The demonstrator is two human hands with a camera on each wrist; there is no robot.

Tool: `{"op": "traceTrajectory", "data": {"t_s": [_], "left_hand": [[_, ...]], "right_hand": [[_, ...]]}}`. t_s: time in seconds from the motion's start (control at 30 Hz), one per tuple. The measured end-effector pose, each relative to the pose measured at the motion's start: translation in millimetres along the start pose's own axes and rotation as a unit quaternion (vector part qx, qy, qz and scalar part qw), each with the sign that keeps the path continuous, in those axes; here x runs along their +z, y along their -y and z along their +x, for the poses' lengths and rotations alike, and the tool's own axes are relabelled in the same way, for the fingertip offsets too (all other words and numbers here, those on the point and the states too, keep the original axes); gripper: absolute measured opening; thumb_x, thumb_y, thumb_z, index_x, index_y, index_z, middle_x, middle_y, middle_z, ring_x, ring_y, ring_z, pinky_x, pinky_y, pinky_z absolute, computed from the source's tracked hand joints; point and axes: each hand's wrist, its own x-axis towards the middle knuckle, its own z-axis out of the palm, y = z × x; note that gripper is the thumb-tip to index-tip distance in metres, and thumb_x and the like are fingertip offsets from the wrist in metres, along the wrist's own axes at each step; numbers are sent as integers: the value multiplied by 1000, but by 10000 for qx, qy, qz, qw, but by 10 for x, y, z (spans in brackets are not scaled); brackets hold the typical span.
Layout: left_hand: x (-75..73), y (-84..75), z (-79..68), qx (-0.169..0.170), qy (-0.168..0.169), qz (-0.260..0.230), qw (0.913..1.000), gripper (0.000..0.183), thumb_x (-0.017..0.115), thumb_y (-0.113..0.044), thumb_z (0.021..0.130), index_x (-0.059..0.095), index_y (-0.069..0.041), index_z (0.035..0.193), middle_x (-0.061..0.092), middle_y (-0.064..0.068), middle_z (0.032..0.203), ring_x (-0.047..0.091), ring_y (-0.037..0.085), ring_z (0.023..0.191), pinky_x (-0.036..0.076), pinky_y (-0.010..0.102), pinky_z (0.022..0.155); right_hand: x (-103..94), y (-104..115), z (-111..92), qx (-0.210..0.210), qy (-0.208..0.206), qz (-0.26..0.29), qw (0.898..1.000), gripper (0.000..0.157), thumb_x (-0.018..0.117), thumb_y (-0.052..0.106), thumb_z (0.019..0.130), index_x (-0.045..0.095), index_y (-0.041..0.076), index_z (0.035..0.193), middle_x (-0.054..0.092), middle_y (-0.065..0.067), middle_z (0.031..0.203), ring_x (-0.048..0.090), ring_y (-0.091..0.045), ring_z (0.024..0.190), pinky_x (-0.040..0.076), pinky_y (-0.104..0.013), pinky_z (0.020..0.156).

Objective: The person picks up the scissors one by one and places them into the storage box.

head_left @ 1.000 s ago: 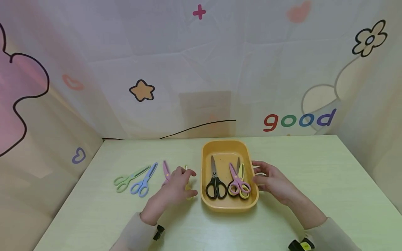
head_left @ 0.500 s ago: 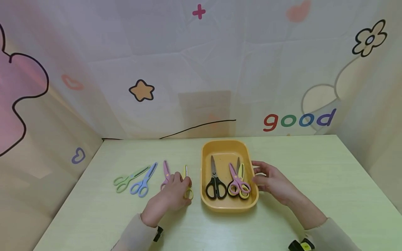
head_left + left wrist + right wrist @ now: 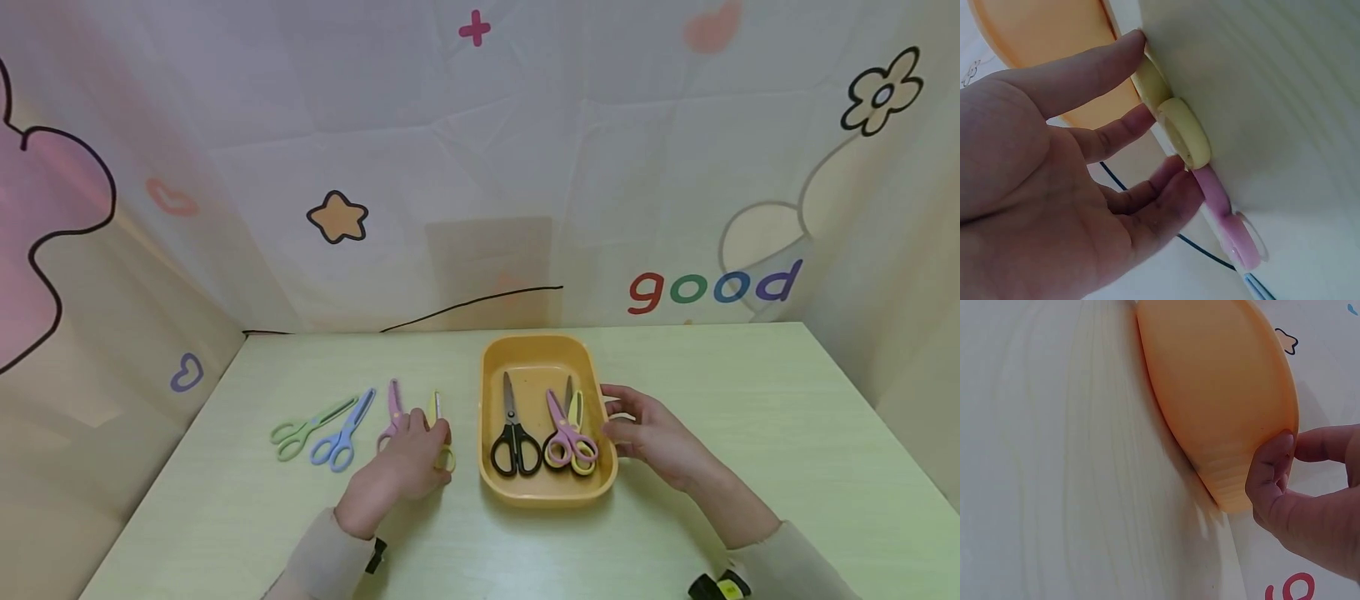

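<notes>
In the head view my left hand (image 3: 408,462) is over the yellow scissors (image 3: 446,458), left of the tray. In the left wrist view, the thumb and a finger pinch the yellow handle loops (image 3: 1188,134). The other fingertips touch the purple scissors (image 3: 1210,190) beside them. My right hand (image 3: 656,433) holds the right side of the yellow tray (image 3: 551,496), with thumb and fingers at its rim in the right wrist view. Inside the tray lie black-handled scissors (image 3: 516,450) and a pile with purple scissors (image 3: 570,444) and yellow scissors (image 3: 577,404) on top.
Blue scissors (image 3: 341,437) and green scissors (image 3: 303,429) lie farther left on the pale green table (image 3: 750,400). A printed curtain (image 3: 375,125) hangs behind the table's back edge.
My left hand came down from beside the yellow scissors, its fingers closed in on them, and they have slid slightly left. The purple scissors beside them shifted slightly too. The right hand stays put.
</notes>
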Motion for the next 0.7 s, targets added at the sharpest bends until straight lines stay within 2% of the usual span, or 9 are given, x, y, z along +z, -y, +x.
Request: {"op": "traceTrajectory", "data": {"t_s": [0.23,0.4,0.53,0.7], "left_hand": [[-62,-26,-10,-256,43,172,9995,33,83,-21,87,57,-9,104,45,19,105,42,39,105,47,55,86],[-40,-36,33,-152,30,150,9998,33,84,-21,85,59,-8,102,48,19,103,45,40,105,48,53,87],[-16,-52,73,-206,-12,-7,9998,33,83,-20,87,57,-8,103,46,17,100,45,38,103,49,51,81],[19,-50,126,-325,-80,-214,9992,32,81,-20,91,58,-8,110,47,18,105,45,39,107,49,55,86]], "right_hand": [[-12,15,-3,-37,17,-27,10000,68,59,3,98,26,-4,157,41,-26,135,55,-33,110,58,-34,87],[-10,22,-7,-66,19,-38,10000,68,59,3,98,27,-5,157,41,-26,134,55,-33,109,59,-34,86],[-9,20,-10,-78,27,-48,10000,67,59,2,98,27,-5,156,42,-25,133,56,-32,107,59,-34,86],[-11,13,-8,-70,45,-35,10000,67,59,2,98,27,-5,157,42,-25,132,56,-31,107,59,-34,86]]}}
